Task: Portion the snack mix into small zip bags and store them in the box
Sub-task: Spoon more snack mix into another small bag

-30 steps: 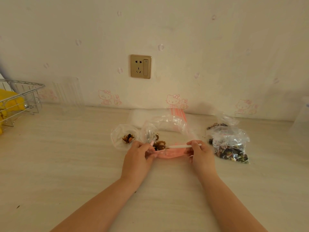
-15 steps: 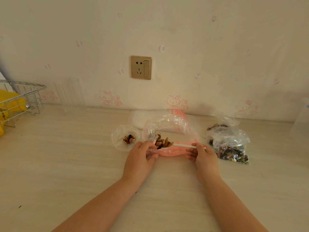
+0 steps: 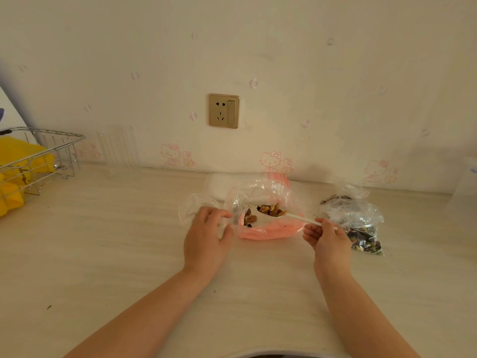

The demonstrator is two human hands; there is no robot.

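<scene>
Scooping stage of portioning, seen from the head camera. Nearest the viewer, two bare forearms reach over the pale wood-grain countertop (image 3: 103, 254). The left hand (image 3: 205, 239) has its fingers loosely curved and spread beside the mouth of the large clear bag (image 3: 260, 197); whether they touch the film cannot be told. The right hand (image 3: 327, 235) pinches the handle of a white plastic spoon (image 3: 296, 217), whose bowl carries a heap of snack mix (image 3: 271, 209) inside the bag opening, above a few loose pieces lying on the bag's pink lower layer. Just left of the left hand lies a small zip bag (image 3: 192, 205), partly hidden, its contents not visible. To the right sits a second clear bag (image 3: 361, 223) holding darker mix. Farther back, a folded white sheet (image 3: 219, 183) rests against the wall, a wire rack (image 3: 41, 156) with yellow items stands at far left, and a wall socket (image 3: 224, 111) is mounted above. No storage box can be identified with confidence.

Judged next move: carry the loaded spoon level to a small zip bag, with the left hand holding that bag's mouth open, then tip. Sealing and boxing remain.
</scene>
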